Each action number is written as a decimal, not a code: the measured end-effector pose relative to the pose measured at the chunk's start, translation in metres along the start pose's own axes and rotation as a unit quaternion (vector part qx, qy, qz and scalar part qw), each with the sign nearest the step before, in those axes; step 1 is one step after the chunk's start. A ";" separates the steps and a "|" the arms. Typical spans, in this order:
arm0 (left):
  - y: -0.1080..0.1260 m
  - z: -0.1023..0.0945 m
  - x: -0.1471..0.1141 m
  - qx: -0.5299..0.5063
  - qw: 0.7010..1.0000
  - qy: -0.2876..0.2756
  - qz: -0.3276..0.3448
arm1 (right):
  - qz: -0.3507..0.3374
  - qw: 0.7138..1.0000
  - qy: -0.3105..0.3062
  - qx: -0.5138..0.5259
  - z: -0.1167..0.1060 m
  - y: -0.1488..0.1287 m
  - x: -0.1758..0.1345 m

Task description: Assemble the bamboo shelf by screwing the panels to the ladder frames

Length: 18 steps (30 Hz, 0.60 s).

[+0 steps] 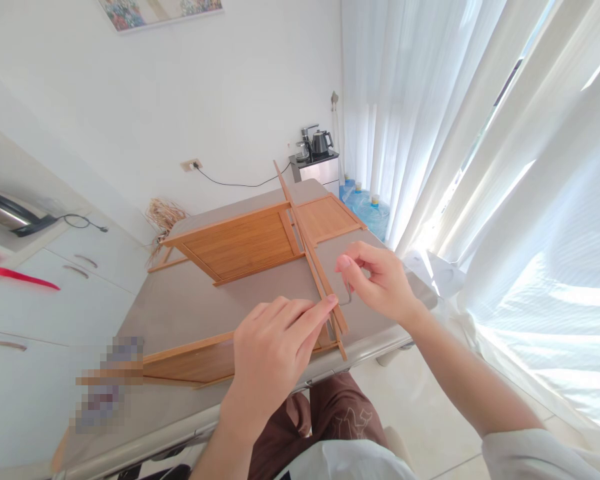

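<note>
A partly joined wooden frame [310,257] with slim rails stands on the table. Two of its brown panels, the middle panel [240,243] and the near panel [195,365], meet the rails from the left. My left hand [275,347] is closed around the near end of the frame, its index finger lying at the rail's outer face. Between the thumb and fingers of my right hand [380,280] is a thin bent hex key [349,293]. Its lower end reaches the rail beside my left fingertip; whether it sits in a screw is too small to tell.
A flat wooden panel [327,219] lies at the far right of the grey table [170,313]. Behind it are a kettle [322,142] on a small stand and blue water bottles [365,203]. White curtains [430,133] hang to the right; cabinets [95,287] stand left.
</note>
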<state>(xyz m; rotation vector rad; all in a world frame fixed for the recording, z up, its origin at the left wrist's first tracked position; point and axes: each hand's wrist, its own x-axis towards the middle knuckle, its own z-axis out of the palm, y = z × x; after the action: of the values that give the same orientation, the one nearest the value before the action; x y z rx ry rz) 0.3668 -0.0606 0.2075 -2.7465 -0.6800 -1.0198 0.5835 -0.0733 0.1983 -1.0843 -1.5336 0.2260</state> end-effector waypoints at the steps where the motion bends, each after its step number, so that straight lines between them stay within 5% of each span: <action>1: 0.000 0.000 0.000 0.001 1.000 0.000 -0.001 | 0.033 0.999 -0.020 0.016 0.000 0.003 0.001; 4: 0.001 0.000 -0.002 0.003 1.000 -0.005 -0.005 | 0.086 0.994 -0.051 0.036 0.001 0.012 -0.004; 12: -0.001 0.000 -0.002 0.003 1.000 -0.015 -0.009 | 0.079 0.978 -0.149 -0.120 -0.007 0.029 -0.041; 18: 0.000 -0.001 -0.003 0.003 1.000 -0.006 -0.011 | 0.009 0.968 -0.193 -0.163 -0.011 0.020 -0.076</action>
<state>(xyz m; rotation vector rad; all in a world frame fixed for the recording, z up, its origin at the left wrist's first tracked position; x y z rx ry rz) 0.3645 -0.0614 0.2061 -2.7487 -0.7148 -1.0035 0.5944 -0.1224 0.1363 -1.3715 -1.9578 0.2089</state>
